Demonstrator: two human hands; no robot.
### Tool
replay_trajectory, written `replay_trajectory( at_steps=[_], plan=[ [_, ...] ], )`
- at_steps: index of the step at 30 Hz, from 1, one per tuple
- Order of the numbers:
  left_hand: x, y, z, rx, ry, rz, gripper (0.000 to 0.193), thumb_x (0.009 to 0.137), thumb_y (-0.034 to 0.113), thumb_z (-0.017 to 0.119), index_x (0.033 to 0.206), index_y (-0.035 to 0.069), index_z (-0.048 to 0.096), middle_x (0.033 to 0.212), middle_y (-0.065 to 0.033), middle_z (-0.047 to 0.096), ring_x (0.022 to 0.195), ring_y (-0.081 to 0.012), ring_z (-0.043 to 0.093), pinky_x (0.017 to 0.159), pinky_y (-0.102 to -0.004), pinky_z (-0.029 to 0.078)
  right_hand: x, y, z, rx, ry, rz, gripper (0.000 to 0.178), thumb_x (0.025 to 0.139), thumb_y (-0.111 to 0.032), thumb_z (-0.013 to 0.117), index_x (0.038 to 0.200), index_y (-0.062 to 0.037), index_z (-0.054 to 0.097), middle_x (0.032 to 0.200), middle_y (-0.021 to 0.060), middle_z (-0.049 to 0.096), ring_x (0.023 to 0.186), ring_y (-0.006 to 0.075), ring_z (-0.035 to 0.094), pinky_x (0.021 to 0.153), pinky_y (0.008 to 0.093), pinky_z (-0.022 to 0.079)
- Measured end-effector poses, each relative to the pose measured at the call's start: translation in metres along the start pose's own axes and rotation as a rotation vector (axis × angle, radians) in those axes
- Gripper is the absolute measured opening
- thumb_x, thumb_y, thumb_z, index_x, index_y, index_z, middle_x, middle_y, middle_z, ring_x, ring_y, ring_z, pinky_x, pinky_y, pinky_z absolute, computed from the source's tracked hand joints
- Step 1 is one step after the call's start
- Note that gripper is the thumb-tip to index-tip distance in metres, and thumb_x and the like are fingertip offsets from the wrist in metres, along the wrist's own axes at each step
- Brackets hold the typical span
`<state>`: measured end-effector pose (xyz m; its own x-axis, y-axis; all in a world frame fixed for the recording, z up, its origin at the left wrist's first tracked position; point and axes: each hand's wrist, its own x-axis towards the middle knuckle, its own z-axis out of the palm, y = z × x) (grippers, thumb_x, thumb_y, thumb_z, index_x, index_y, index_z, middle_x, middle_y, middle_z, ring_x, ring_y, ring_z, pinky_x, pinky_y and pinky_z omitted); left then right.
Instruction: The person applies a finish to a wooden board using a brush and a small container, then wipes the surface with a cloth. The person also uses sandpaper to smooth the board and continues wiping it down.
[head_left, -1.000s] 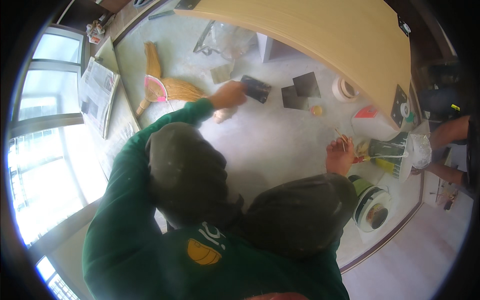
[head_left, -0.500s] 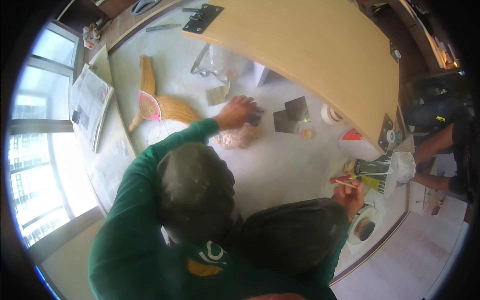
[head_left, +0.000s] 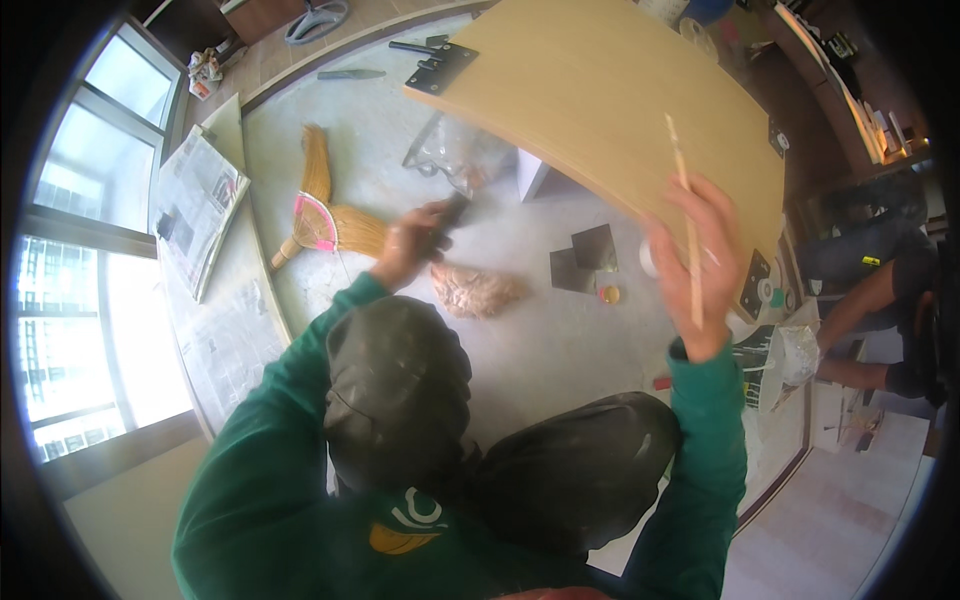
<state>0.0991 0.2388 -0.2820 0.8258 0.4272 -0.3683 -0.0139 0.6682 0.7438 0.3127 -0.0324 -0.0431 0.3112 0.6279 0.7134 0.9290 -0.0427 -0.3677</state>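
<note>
My left hand (head_left: 408,243) is closed on a small dark flat piece (head_left: 455,210), whose kind I cannot make out. It is near a clear plastic bag (head_left: 455,155). Below that hand lies a crumpled pinkish-beige bundle (head_left: 478,290). Raised over the edge of a light wood panel (head_left: 600,80), my right hand (head_left: 708,245) grips a thin pale wooden stick (head_left: 692,240), held upright. Two dark square sheets (head_left: 585,262) overlap on the floor, beside a small round yellow-rimmed pot (head_left: 609,294). A white tape roll (head_left: 648,260) is partly hidden by my right hand.
A straw broom (head_left: 345,225) lies at the left, near a papered board (head_left: 195,205). Black metal fittings (head_left: 440,68) sit on the panel's corners. At the right, another person's arms (head_left: 862,300) reach to a whitish container (head_left: 798,353) beside a paint-streaked tray (head_left: 757,360).
My right hand has risen with the stick from low at the right to the panel's edge. My left hand has drawn back leftward, and the dark piece is now in it.
</note>
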Motion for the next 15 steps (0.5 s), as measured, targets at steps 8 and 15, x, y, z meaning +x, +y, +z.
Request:
replay_trajectory(
  at_steps=[8,15],
  plan=[
    [-0.08,0.1,0.063,0.35,-0.204,0.322,0.068,0.08,0.021,0.067,0.144,0.004,0.054,0.132,-0.0114,0.06,0.095,-0.0187,0.061,0.077,-0.0292,0.05,0.006,0.025,0.04,-0.245,-0.069,-0.074,0.048,0.076,-0.02,0.09,0.117,-0.0096,0.068,0.127,0.015,0.06,0.116,0.0362,0.058,0.099,0.048,0.043],
    [-0.065,0.156,0.122,1.556,-0.167,1.327,0.06,0.084,-0.008,0.059,0.143,0.005,0.059,0.147,-0.0148,0.058,0.137,-0.0293,0.055,0.114,-0.0453,0.044,-0.015,0.032,0.01,-0.44,-0.036,-0.054,0.062,0.069,-0.031,0.094,0.122,-0.0109,0.067,0.13,0.0138,0.058,0.117,0.0359,0.055,0.103,0.0496,0.04]
  ],
)
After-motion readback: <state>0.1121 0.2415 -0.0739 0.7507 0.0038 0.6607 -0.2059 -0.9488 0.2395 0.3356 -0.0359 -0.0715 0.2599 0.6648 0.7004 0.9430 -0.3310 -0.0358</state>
